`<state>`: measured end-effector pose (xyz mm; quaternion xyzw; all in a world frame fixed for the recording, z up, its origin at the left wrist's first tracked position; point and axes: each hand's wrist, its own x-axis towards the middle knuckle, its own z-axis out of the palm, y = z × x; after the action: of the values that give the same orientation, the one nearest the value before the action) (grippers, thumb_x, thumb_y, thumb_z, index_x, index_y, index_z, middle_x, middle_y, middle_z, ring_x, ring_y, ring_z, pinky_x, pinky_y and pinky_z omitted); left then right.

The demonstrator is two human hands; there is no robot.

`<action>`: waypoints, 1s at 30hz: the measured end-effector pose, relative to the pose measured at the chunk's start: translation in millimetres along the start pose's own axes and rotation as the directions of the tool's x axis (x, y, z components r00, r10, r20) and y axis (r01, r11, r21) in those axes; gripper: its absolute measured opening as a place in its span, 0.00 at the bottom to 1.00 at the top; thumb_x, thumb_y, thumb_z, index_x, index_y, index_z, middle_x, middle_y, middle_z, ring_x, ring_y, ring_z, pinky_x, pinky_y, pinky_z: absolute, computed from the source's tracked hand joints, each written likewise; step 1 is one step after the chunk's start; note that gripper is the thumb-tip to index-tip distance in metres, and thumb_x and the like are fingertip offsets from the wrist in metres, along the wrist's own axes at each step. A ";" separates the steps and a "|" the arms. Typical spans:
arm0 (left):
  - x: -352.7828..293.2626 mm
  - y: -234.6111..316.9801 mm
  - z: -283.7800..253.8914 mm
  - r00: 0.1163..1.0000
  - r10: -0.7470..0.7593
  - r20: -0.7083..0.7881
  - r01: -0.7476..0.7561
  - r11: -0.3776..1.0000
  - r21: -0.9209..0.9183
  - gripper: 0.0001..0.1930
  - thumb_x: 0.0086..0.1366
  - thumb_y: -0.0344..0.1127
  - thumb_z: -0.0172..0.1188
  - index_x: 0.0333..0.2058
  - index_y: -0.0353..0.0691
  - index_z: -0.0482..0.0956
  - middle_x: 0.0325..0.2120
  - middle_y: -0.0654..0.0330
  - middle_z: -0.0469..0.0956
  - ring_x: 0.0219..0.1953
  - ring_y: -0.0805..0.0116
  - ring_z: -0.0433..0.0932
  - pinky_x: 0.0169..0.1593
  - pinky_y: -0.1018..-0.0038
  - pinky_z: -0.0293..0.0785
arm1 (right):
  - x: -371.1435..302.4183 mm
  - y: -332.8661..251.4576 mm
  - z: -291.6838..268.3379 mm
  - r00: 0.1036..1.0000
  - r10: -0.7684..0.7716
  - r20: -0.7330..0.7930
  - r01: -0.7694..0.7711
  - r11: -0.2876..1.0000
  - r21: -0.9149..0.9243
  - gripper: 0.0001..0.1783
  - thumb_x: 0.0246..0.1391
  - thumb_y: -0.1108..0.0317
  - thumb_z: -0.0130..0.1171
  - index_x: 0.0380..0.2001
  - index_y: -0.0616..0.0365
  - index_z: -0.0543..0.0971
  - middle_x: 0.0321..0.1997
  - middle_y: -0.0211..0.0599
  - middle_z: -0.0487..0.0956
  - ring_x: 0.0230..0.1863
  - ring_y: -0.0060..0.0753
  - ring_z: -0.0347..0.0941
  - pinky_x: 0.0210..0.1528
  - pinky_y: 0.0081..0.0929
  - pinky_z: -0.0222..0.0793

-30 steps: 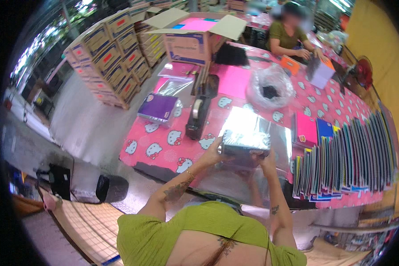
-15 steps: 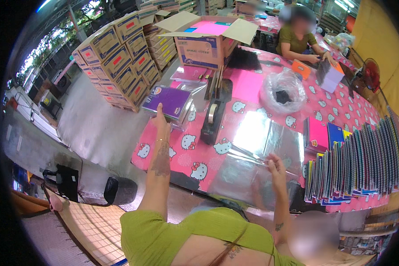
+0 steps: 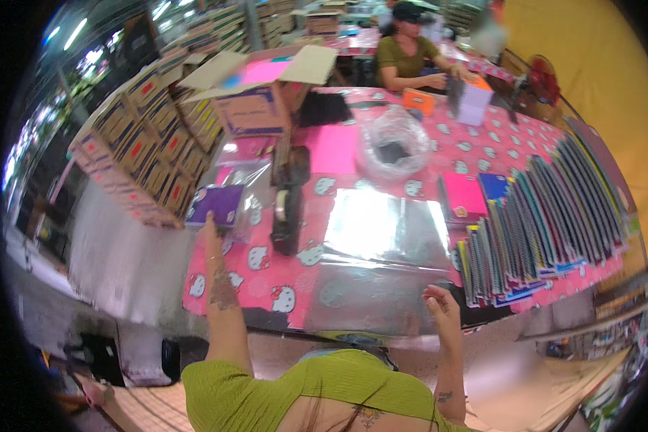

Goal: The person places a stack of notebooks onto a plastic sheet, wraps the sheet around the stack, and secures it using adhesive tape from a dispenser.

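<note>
My left hand (image 3: pixel 211 229) is at the near edge of a purple notebook (image 3: pixel 223 201) on the table's left side. Its thumb lies over the cover, and the fingers underneath are hidden. Clear plastic wrap (image 3: pixel 250 189) shows around and beyond the notebook. My right hand (image 3: pixel 443 306) hovers beside the near right corner of some clear plastic bags (image 3: pixel 367 288), its fingers loosely bent and apart with nothing seen in them. The bags lie flat in front of me, shining with reflected light.
A black tape dispenser (image 3: pixel 286 216) stands right of the purple notebook. Spiral notebooks (image 3: pixel 540 223) stand in a long row at right, beside a pink notebook (image 3: pixel 463 196). Behind are a plastic roll (image 3: pixel 394 144), an open carton (image 3: pixel 252 111) and a co-worker (image 3: pixel 410 54). Stacked cartons (image 3: pixel 140 147) rise at left.
My view has turned, so the table sits further left. My right hand has come away from the plastic bags toward me. The left hand stays at the purple notebook.
</note>
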<state>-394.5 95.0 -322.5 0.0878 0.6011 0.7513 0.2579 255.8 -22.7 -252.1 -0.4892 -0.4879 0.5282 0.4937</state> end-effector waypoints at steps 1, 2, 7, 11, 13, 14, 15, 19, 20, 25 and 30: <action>12.5 19.1 -25.1 0.999 0.020 -0.034 -0.014 0.985 0.170 0.35 0.60 0.61 0.61 0.46 0.27 0.78 0.38 0.51 0.82 0.38 0.63 0.80 0.39 0.64 0.76 | -10.2 -15.1 -13.2 1.000 -0.008 -0.008 0.008 0.999 0.044 0.16 0.60 0.72 0.58 0.51 0.62 0.76 0.47 0.34 0.79 0.49 0.26 0.74 0.55 0.24 0.66; 16.9 30.8 -38.8 0.997 0.045 -0.068 -0.020 0.944 0.330 0.38 0.59 0.64 0.60 0.46 0.27 0.78 0.37 0.49 0.82 0.38 0.62 0.80 0.40 0.65 0.76 | -19.9 -41.0 -27.4 0.998 -0.039 -0.039 0.039 0.999 0.008 0.15 0.60 0.71 0.59 0.49 0.62 0.76 0.46 0.34 0.79 0.49 0.26 0.74 0.55 0.24 0.66; -95.6 67.8 119.7 0.737 0.667 -0.112 -0.485 0.636 0.601 0.37 0.63 0.55 0.62 0.55 0.23 0.68 0.50 0.48 0.75 0.47 0.59 0.76 0.51 0.69 0.72 | -57.3 -134.3 -163.6 0.675 -0.565 -0.474 0.394 0.820 -0.416 0.17 0.62 0.63 0.58 0.49 0.62 0.77 0.46 0.36 0.79 0.50 0.29 0.73 0.56 0.28 0.65; -360.2 140.4 292.2 0.289 0.781 0.553 -0.757 0.540 -0.367 0.24 0.66 0.34 0.62 0.59 0.36 0.69 0.54 0.53 0.74 0.55 0.65 0.72 0.54 0.71 0.73 | -14.7 -217.6 -254.2 0.439 -0.724 -0.532 0.503 0.689 -0.522 0.34 0.60 0.60 0.58 0.65 0.62 0.64 0.67 0.44 0.65 0.69 0.40 0.59 0.69 0.35 0.52; -467.4 169.4 331.9 -0.202 0.761 0.617 -0.845 0.184 -0.503 0.29 0.57 0.26 0.65 0.58 0.39 0.69 0.59 0.55 0.69 0.61 0.54 0.69 0.61 0.64 0.68 | 3.7 -239.3 -284.5 0.520 -0.690 -0.503 0.552 0.721 -0.418 0.38 0.58 0.63 0.59 0.68 0.62 0.59 0.72 0.46 0.59 0.73 0.43 0.53 0.72 0.36 0.46; -509.4 175.2 354.8 -0.369 0.771 0.519 -0.729 0.106 -0.676 0.32 0.54 0.26 0.66 0.60 0.44 0.69 0.63 0.51 0.64 0.63 0.47 0.66 0.63 0.58 0.64 | 10.9 -243.9 -304.7 0.568 -0.714 -0.409 0.598 0.700 -0.391 0.39 0.57 0.64 0.61 0.69 0.61 0.58 0.71 0.45 0.60 0.72 0.41 0.53 0.72 0.36 0.48; -540.6 184.1 364.2 -0.413 0.717 0.561 -0.718 0.123 -0.685 0.35 0.53 0.27 0.66 0.61 0.46 0.68 0.64 0.51 0.63 0.64 0.47 0.63 0.64 0.58 0.62 | 18.7 -249.4 -295.7 0.617 -0.696 -0.367 0.635 0.716 -0.290 0.37 0.57 0.65 0.62 0.67 0.62 0.61 0.62 0.43 0.70 0.64 0.37 0.63 0.66 0.34 0.57; -599.7 185.1 412.7 -0.639 0.514 0.572 -0.639 0.059 -0.767 0.43 0.53 0.32 0.69 0.67 0.49 0.59 0.66 0.51 0.60 0.69 0.49 0.56 0.70 0.56 0.51 | 31.6 -252.8 -303.2 0.709 -0.625 -0.325 0.572 0.780 -0.254 0.31 0.56 0.65 0.65 0.60 0.66 0.70 0.38 0.32 0.77 0.41 0.22 0.71 0.48 0.22 0.67; -603.0 185.5 417.9 -0.665 0.461 0.588 -0.597 0.145 -0.789 0.44 0.50 0.30 0.70 0.67 0.49 0.60 0.66 0.52 0.60 0.70 0.51 0.53 0.71 0.57 0.48 | 29.1 -258.5 -298.3 0.712 -0.623 -0.324 0.530 0.779 -0.334 0.30 0.56 0.65 0.65 0.59 0.67 0.70 0.40 0.33 0.78 0.41 0.23 0.73 0.48 0.22 0.68; -603.6 199.6 429.9 -0.694 0.355 0.626 -0.571 0.259 -0.779 0.44 0.47 0.29 0.73 0.65 0.47 0.64 0.65 0.55 0.63 0.70 0.57 0.56 0.70 0.61 0.51 | 24.8 -289.1 -295.1 0.709 -0.647 -0.281 0.591 0.762 -0.265 0.28 0.55 0.70 0.62 0.58 0.67 0.72 0.45 0.39 0.79 0.45 0.26 0.75 0.50 0.23 0.70; -594.5 192.8 436.8 -0.632 0.432 0.644 -0.533 0.361 -0.765 0.41 0.50 0.30 0.73 0.63 0.45 0.66 0.61 0.54 0.68 0.66 0.57 0.62 0.67 0.65 0.57 | 26.6 -331.0 -281.5 0.686 -0.685 -0.247 0.664 0.727 -0.172 0.29 0.51 0.78 0.56 0.60 0.65 0.71 0.49 0.40 0.77 0.49 0.27 0.75 0.52 0.22 0.71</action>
<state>250.5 148.8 80.8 0.9159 0.0525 0.3831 0.1076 550.6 25.1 64.6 -0.3648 -0.5722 0.2137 0.7028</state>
